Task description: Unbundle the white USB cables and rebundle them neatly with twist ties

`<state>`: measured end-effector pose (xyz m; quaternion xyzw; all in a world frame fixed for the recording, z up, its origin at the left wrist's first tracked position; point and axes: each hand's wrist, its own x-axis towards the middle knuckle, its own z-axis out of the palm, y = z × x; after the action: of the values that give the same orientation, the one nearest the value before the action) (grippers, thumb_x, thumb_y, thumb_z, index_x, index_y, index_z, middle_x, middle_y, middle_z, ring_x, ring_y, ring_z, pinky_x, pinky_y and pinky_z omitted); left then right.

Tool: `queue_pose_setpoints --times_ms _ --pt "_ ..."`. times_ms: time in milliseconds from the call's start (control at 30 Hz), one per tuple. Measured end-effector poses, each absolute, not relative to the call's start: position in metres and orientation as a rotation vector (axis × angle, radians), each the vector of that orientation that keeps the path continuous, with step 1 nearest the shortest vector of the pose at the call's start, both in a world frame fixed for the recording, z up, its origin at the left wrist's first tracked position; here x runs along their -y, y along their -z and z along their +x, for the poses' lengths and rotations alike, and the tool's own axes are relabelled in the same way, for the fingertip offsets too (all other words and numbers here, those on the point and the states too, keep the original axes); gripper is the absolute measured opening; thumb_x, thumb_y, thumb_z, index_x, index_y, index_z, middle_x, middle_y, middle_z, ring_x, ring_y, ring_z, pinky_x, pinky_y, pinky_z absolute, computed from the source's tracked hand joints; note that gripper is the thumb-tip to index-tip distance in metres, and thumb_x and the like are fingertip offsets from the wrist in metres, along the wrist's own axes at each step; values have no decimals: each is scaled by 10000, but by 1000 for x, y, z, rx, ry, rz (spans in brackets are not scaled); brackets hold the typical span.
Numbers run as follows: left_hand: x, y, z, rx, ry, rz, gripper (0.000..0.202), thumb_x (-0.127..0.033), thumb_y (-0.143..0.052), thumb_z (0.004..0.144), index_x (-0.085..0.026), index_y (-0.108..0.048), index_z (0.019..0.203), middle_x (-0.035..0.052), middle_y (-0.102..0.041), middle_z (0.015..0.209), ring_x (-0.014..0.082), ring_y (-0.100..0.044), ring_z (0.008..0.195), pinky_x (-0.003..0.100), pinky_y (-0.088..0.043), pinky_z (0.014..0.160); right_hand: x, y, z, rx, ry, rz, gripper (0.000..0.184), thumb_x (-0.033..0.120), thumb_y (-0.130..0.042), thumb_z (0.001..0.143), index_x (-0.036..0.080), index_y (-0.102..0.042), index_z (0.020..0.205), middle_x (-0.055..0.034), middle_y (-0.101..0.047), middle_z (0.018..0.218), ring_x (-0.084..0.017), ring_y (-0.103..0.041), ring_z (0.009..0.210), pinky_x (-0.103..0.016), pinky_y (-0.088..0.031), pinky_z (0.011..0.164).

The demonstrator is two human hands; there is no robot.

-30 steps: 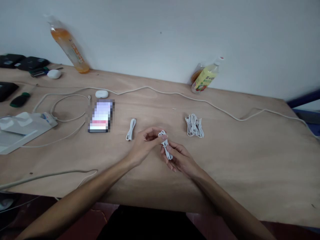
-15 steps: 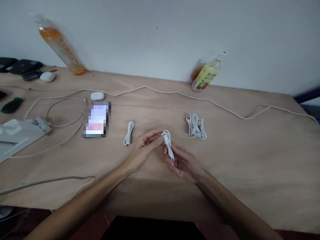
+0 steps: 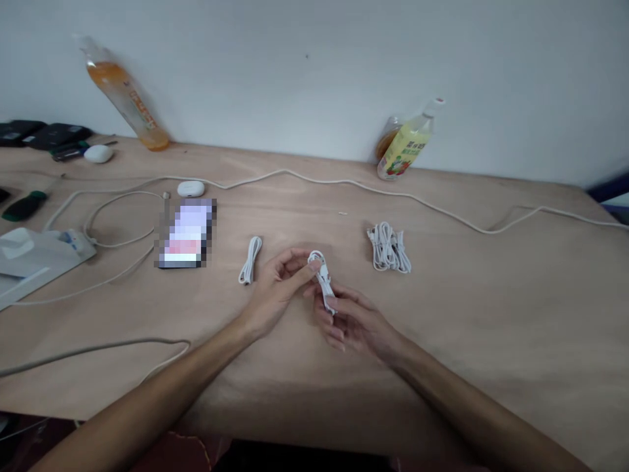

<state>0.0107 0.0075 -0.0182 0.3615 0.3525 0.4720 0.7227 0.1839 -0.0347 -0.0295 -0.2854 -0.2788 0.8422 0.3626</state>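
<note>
Between my hands is a folded white USB cable (image 3: 325,283), held tilted above the table. My left hand (image 3: 285,282) pinches its upper loop between thumb and fingers. Lower down, my right hand (image 3: 356,318) grips the bundle, its thumb lying across the strands and its fingers behind. To the left of my left hand lies another folded white cable (image 3: 250,260) on the wood. A pile of several bundled white cables (image 3: 388,247) rests to the right, beyond my right hand.
A phone (image 3: 188,233) and a white earbud case (image 3: 190,189) lie at left. A long white cord (image 3: 344,182) crosses the table (image 3: 491,314). Against the wall lean an orange drink bottle (image 3: 128,101) and a yellow-labelled bottle (image 3: 407,145). A screwdriver (image 3: 25,206) lies far left.
The cable and both hands have shifted slightly left. My right thumb has come down over the cable's lower strands, and my left thumb now covers the upper part near the plug.
</note>
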Motion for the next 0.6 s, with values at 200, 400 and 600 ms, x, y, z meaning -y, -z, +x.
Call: queue_pose_setpoints --times_ms 200,400,600 --pt "-6 16 11 -735 -980 798 492 -464 -996 758 -181 -688 1016 25 -793 848 112 -636 598 223 -463 534 41 29 186 827 -2238 -709 450 599 -788 969 204 -648 1131 83 -464 717 -83 -374 536 -210 -444 493" --pt "-5 18 9 -747 -953 845 464 -410 -928 857 -180 -760 1223 73 -859 975 206 -798 852 309 -599 807 39 27 190 761 -2272 -745 420 597 -793 966 209 -630 975 96 -403 680 -79 -290 528 -200 -435 498" --pt "-4 19 9 -745 -1001 793 434 -419 -914 877 -187 -786 1222 87 -867 1007 209 -805 801 309 -606 754 39 28 192 721 -2314 -712 468 664 -750 972 209 -669 1053 98 -410 652 -81 -296 501 -193 -426 480"
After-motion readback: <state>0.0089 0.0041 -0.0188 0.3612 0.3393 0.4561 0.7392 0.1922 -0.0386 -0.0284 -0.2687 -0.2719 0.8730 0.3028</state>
